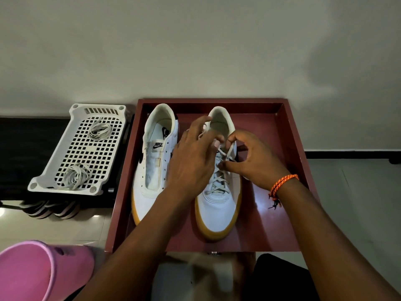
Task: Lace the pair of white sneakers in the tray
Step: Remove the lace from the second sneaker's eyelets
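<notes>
Two white sneakers with gum soles stand side by side in a dark red tray [288,127]. The left sneaker [152,170] has bare eyelets and no lace. A white lace [217,181] crisscrosses the right sneaker [219,213] up to its top eyelets. My left hand [193,161] hovers over that shoe's tongue and pinches one lace end between thumb and fingers. My right hand [253,159], with an orange cord at the wrist, pinches the other lace strand beside the top eyelets.
A white perforated basket [65,148] left of the tray holds two coiled spare laces [74,175]. It sits on a black rack with striped sandals [50,210] under it. A pink slipper [41,270] lies bottom left. A pale wall rises behind the tray.
</notes>
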Tool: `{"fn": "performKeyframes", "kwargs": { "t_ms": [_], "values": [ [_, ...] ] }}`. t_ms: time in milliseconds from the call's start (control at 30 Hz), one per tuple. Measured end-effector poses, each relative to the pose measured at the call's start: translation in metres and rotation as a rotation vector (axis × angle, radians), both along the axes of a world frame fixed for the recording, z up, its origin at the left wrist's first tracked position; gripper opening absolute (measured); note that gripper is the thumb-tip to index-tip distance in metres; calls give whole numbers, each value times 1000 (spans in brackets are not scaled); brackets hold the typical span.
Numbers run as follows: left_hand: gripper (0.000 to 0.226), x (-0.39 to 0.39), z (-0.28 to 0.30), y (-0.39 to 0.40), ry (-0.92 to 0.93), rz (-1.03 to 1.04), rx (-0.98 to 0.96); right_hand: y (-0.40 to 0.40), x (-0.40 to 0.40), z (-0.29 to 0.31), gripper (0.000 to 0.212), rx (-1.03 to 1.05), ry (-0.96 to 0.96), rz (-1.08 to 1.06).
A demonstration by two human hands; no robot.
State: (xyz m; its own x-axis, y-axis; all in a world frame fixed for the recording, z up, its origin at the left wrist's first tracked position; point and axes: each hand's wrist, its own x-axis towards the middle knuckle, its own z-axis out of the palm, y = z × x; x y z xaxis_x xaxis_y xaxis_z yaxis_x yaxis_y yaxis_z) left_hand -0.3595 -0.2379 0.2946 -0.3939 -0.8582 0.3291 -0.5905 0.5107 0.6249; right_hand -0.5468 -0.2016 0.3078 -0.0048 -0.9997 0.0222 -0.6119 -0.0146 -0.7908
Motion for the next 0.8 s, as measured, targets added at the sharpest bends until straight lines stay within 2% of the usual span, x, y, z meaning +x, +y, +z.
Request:
{"fn": "performKeyframes", "kwargs": {
  "t_ms": [67, 133, 233, 333, 400, 467, 567, 633, 700, 800],
  "values": [
    [16, -3, -6, 6, -151, -21, -20, 1, 0, 1, 38, -7, -10, 7],
    [11, -6, -10, 7, -150, -21, -12, 1, -1, 1, 37, -16, -17, 13],
    [18, -9, -14, 0, -16, -4, 37, 1, -1, 2, 37, -13, -11, 14],
    [21, -7, -10, -8, 216, 45, 126, 0, -1, 3, 39, 6, -14, 8],
    [22, -3, -5, -9, 245, 48, 102, -1, -1, 1, 40, 9, -1, 4],
    [20, 0, -3, -5, 146, 12, 65, -1, -1, 0, 40, 5, 2, 4],
    [14, -4, -6, 3, -114, -5, 28, 1, -1, 2, 36, -13, -16, 17],
    [10, -7, -12, 4, -137, -22, 31, 1, -1, 4, 35, -21, -15, 21],
    [14, -8, -17, -1, -25, -31, 51, 1, -1, 4, 36, -8, -22, 21],
    [23, -7, -11, -6, 307, -2, 188, 1, -2, 3, 38, 7, -19, 18]
  ]
}}
